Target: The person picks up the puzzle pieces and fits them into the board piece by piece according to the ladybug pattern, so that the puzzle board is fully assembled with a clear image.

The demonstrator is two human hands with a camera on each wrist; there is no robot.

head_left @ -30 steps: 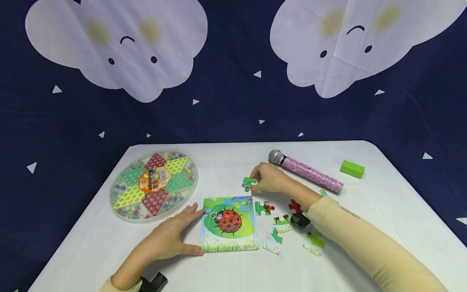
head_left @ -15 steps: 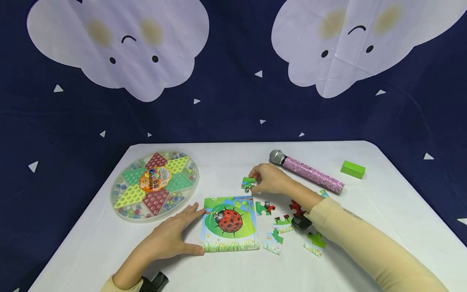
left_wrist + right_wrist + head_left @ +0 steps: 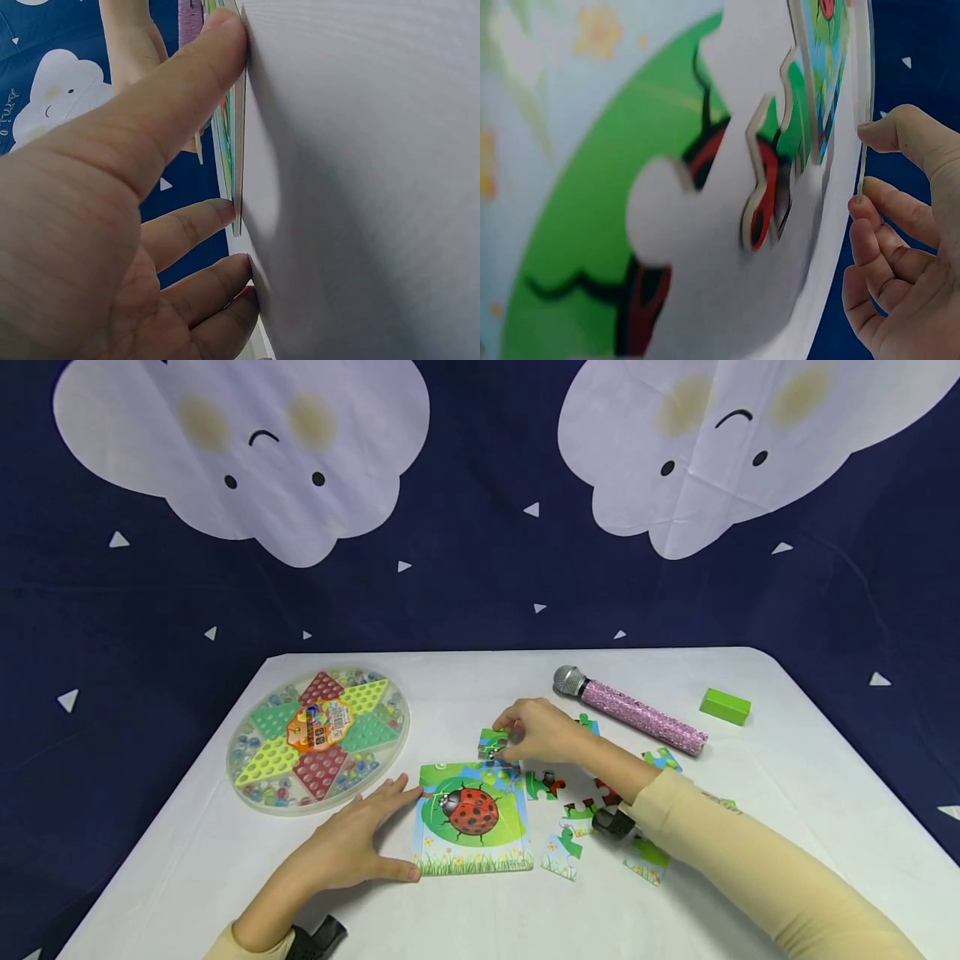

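Navy fabric (image 3: pixel 480 593), dotted with small white triangles, filled the back of the head view, with one upside-down cloud face (image 3: pixel 240 452) printed at upper left and another cloud (image 3: pixel 720 452) at upper right. Below it, a white table (image 3: pixel 457 693) spread across the lower half, its far right corner rounded.

At middle left sat a round marble game (image 3: pixel 318 739), its red, yellow and green star surrounded by glassy marbles. At lower left, the left hand (image 3: pixel 352 843) had its fingers fairly straight and spread, thumb and forefinger touching the left edge of a ladybug board (image 3: pixel 472 818). That square lay flat just below centre, showing a red, black-spotted beetle on a green round above flowers and grass.

Just above the board's upper right part, the right hand (image 3: pixel 540 731) pinched a puzzle piece (image 3: pixel 491 741) between thumb and fingers. The piece was mostly green, with black-and-white marks near its bottom; the right wrist view caught it edge-on, thin and pale-sided. Right of the board lay loose pieces (image 3: pixel 561 856), green, red and flowered, some partly hidden by the arm. Farther right rested a pink glitter microphone (image 3: pixel 641 717), then a lime-green block (image 3: pixel 725 707).
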